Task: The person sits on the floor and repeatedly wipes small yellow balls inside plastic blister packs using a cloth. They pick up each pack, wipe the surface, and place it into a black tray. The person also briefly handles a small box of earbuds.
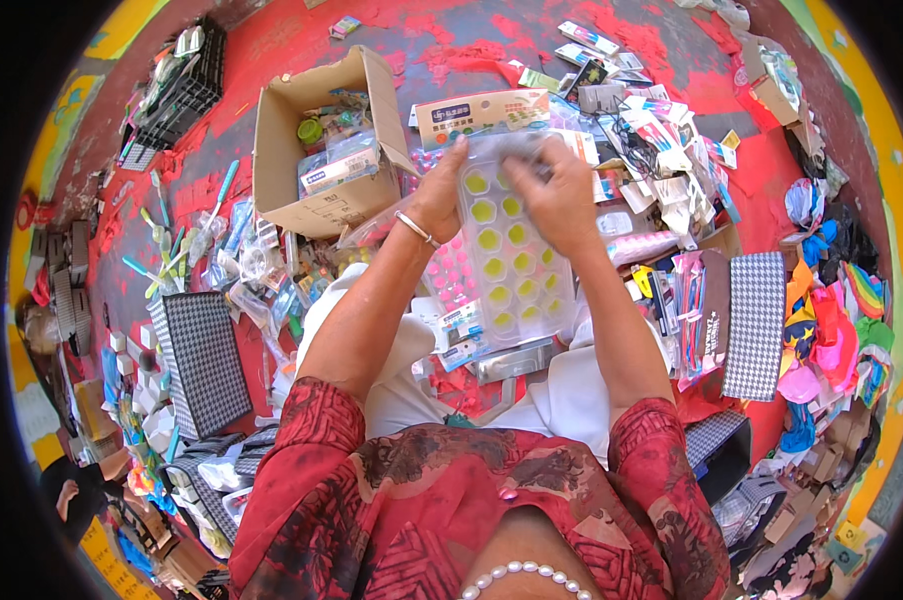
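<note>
the ice-cube tray (514, 262) is frosted clear with lime-green dots, another tray (455, 268) pink-dotted; black-and-white houndstooth panel (203, 362), tan carton (321, 212), red blouse (401, 515) printed black and beige, white trousers (578, 402), red-and-grey floor (281, 45).

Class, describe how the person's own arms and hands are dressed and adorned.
Red sleeves with a dark pattern end near the elbows. The left hand and right hand are gloveless; a thin, pale bracelet circles the left wrist.
</note>
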`<action>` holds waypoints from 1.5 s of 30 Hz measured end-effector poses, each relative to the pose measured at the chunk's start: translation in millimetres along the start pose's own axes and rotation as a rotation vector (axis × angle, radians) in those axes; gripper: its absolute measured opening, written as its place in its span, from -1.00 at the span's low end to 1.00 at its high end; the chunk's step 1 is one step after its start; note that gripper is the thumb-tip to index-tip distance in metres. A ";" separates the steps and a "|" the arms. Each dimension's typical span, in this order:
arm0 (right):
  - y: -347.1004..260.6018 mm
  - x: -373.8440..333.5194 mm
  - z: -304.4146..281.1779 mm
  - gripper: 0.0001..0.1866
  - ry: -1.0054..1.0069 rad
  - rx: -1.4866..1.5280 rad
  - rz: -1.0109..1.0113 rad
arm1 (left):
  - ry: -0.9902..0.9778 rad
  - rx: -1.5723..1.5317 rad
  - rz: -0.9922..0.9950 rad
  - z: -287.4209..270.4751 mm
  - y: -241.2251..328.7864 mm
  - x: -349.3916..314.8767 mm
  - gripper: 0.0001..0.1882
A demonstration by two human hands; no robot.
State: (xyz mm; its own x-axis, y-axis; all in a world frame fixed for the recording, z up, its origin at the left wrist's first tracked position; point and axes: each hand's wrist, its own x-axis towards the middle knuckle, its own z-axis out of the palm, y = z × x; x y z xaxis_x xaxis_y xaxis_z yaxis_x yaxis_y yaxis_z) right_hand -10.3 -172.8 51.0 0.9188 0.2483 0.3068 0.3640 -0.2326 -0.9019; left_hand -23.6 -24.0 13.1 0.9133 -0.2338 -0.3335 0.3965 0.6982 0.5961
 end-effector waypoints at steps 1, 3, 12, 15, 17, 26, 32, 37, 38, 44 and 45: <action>4.5 5.6 -5.0 -0.85 0.120 -0.170 -0.126 | 0.015 0.061 -0.009 2.6 -3.4 -0.6 -0.56; 15.8 12.7 -12.9 -0.84 0.120 -0.391 -0.152 | 0.021 0.151 -0.042 6.3 -8.7 -1.2 -0.55; 59.4 7.1 -114.4 -0.62 0.392 -0.046 0.542 | 0.031 -0.008 0.069 -1.6 6.2 0.6 -0.53; 55.1 -3.2 -96.6 -0.55 0.083 0.079 0.712 | 0.058 -0.015 0.114 -6.6 13.8 5.7 -0.52; 50.0 -8.8 -75.5 -0.51 -0.168 0.285 0.738 | 0.070 -0.040 0.114 -10.6 16.0 6.5 -0.51; 34.1 -9.9 -46.6 -0.57 -0.416 0.265 0.677 | -0.004 -0.013 0.117 -19.7 20.1 8.8 -0.39; 3.5 1.1 -48.8 -0.55 -0.111 -0.382 0.498 | 0.014 0.699 0.283 -10.6 -1.0 5.1 0.00; 11.2 -12.4 -10.3 -0.63 -0.097 -0.255 0.268 | -0.305 -0.093 -0.079 0.6 -31.9 7.2 -0.22; 18.0 -15.4 -8.4 -0.64 -0.071 -0.144 0.303 | -0.330 -0.207 -0.091 -0.9 -31.9 6.5 -0.29; 37.8 -18.6 -30.3 -0.72 -0.306 -0.180 0.190 | -0.182 -0.049 -0.020 -2.9 -20.0 6.2 -0.53; 34.8 -14.7 -41.9 -0.73 -0.206 -0.224 0.343 | -0.187 -0.041 -0.031 -3.1 -15.7 5.5 -0.52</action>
State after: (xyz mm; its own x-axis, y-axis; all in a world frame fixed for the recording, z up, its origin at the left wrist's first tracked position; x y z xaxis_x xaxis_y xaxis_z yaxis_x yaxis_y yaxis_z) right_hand -4.7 -224.0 27.8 0.9507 0.2980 -0.0855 0.0889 -0.5263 -0.8456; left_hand -25.1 -34.2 -0.3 0.9036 -0.3746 -0.2077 0.4241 0.7145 0.5564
